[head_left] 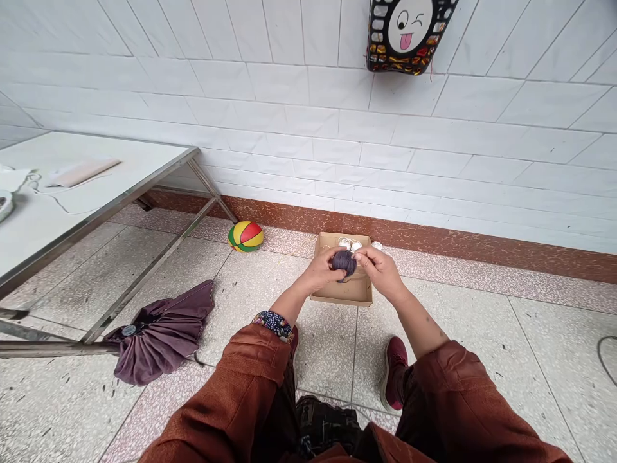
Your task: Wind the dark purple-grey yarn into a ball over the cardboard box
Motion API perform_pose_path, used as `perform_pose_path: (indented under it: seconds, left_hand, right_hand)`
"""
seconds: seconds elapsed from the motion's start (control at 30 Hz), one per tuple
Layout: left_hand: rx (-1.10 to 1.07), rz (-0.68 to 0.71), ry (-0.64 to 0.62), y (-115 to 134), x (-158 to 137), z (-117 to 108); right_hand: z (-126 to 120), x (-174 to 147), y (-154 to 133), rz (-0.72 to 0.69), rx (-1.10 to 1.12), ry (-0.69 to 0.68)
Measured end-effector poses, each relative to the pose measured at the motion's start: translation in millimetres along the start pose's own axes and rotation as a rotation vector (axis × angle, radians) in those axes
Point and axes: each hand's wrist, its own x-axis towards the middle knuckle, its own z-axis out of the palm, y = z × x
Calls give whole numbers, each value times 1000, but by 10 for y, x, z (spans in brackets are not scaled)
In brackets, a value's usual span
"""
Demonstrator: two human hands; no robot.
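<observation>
A dark purple ball of yarn point(344, 262) rests in my left hand point(321, 270), whose fingers and thumb curl around its left side. My right hand point(379, 270) is closed in a pinch at the ball's right edge, on the yarn there; a separate strand is too small to make out. Below both hands, an open cardboard box point(340, 297) lies on the floor, partly hidden by them. White balls point(356, 246), apparently yarn, sit toward the back of the box. Another white ball point(376, 245) shows just beyond its right side.
A metal-framed white table point(139, 161) stands at left. A folded purple umbrella point(164, 334) lies by its legs, and a colourful ball point(245, 236) near the wall. Above, a black basket point(376, 38) hangs on the tiles. My shoe point(396, 370) is beside the box's front.
</observation>
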Motion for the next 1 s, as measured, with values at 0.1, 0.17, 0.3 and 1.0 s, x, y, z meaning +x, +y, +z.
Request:
perform_pose_path:
  seconds: [0.1, 0.17, 0.3, 1.0]
  left_hand:
    - [-127, 7, -226, 44, -59, 49]
    - [-235, 19, -295, 92, -90, 68]
    - [-432, 6, -311, 167, -119, 81]
    - [-206, -26, 306, 29, 39, -64]
  right_hand:
    - [-24, 35, 156, 80, -31, 83]
    - [-14, 37, 258, 137, -65, 80]
    - [43, 2, 372, 218, -157, 14]
    - [192, -106, 115, 24, -28, -397]
